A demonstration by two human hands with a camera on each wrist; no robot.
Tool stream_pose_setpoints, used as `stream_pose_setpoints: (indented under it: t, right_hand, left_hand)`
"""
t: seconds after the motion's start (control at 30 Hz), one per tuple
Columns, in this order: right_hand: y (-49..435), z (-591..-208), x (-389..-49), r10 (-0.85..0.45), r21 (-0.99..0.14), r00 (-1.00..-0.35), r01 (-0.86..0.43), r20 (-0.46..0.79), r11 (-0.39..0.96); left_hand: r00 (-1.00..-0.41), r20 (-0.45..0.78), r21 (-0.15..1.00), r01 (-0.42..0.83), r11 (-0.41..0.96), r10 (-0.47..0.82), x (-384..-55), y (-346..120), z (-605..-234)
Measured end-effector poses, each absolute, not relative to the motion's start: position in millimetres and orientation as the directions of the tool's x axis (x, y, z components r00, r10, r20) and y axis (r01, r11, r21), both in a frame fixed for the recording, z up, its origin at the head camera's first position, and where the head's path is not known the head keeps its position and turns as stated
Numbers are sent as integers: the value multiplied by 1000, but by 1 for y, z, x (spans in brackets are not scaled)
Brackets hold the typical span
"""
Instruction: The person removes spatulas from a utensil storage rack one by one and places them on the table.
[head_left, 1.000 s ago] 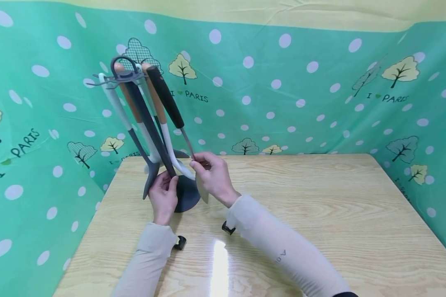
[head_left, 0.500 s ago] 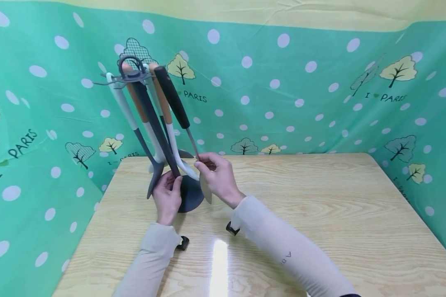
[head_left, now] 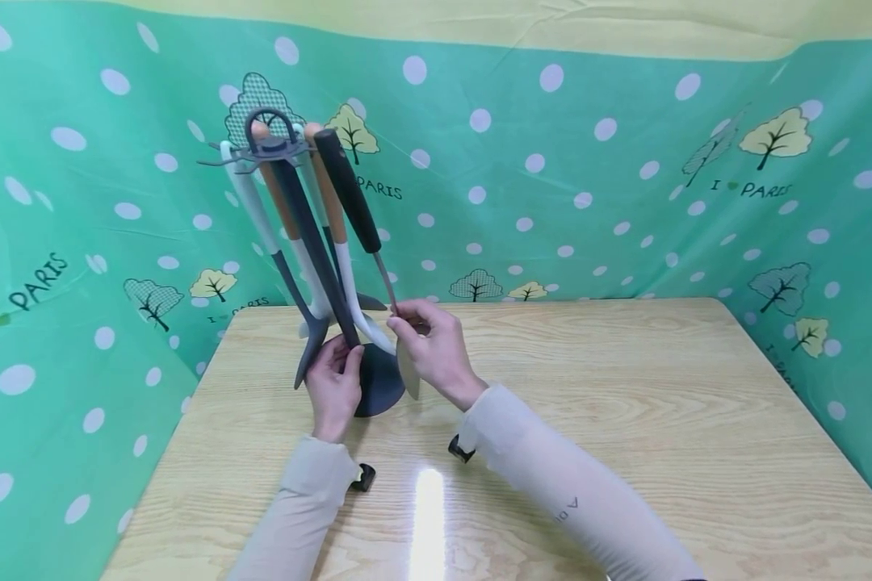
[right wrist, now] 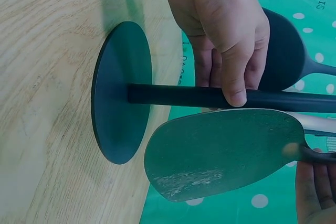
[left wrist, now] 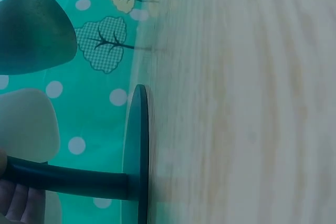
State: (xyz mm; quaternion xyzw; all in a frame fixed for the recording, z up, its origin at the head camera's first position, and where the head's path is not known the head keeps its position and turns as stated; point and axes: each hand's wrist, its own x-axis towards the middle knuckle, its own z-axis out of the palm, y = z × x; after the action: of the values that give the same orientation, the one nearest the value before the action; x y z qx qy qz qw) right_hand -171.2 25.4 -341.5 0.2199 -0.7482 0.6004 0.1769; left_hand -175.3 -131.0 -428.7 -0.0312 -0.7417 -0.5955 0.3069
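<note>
Head cam: the black-handled turner sits right of the rack pole, handle up and tipped left, blade down. The right hand pinches its neck, thumb against fingers; the left hand grips the pole low. I'd guess stiff, light, slickish metal, so handle's my grab.

Left wrist: that upper-left blade's probably its.

Right wrist: long axis runs roughly along the pole, blade towards the base.
</note>
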Motion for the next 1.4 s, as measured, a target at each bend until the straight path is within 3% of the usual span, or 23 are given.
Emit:
stream_pose_setpoints:
  t: [0.3,0.57,1.0,1.4]
  right_hand:
    - [31,-343,-169,-116,-823,-844,-536,523,189]
    - [36,-372,-188,-107,-805,-826,-563,553,187]
    - [44,-376,-187,-112,-803,-819,-574,563,161]
    - [46,-376,-184,-92,-799,-813,-582,575,152]
  left_hand:
    - [-819,481,872,410,267,-312,-173,-126,-429]
    - [-815,492,865,420,273,-307,-173,-124,-431]
    - [-804,500,863,430,266,-323,-190,-127,-464]
    - [-801,513,854,437,284,-309,-177,-117,-444]
